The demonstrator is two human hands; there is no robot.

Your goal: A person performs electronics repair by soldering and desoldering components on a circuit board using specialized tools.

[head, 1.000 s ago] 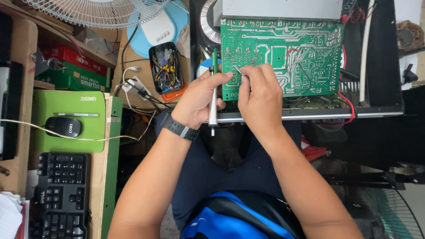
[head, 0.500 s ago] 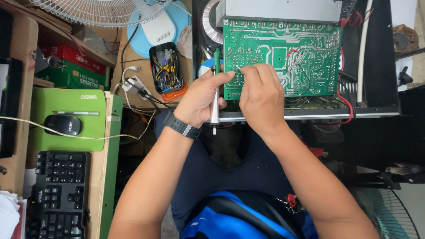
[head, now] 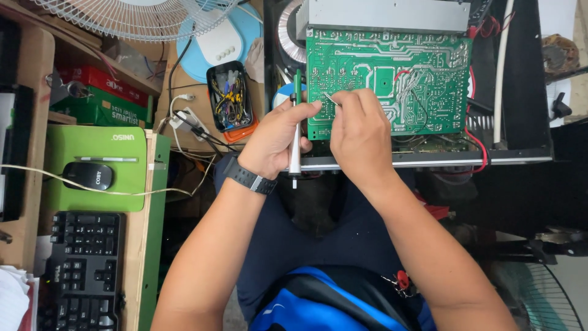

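A green circuit board [head: 404, 67] stands inside an open black metal chassis [head: 520, 92] ahead of me. My left hand [head: 275, 138], with a black watch on its wrist, grips a slim silver and green pen-shaped tool [head: 296, 138] held upright at the board's left edge. My right hand [head: 361, 135] pinches a thin metal tool [head: 332, 99] whose tip touches the board's lower left area. Both hands sit close together, almost touching. What the thin tool's tip meets is hidden by my fingers.
A wooden desk at left carries a green mouse pad [head: 98, 168] with a black mouse [head: 89, 176] and a black keyboard [head: 82, 270]. A black tray of small tools [head: 229, 98], a white fan [head: 135, 18], red and black wires [head: 478, 153] and another fan [head: 545, 300] surround the chassis.
Both hands have stayed on the board's lower left area. The view shifted slightly, with hardly any motion in the tools.
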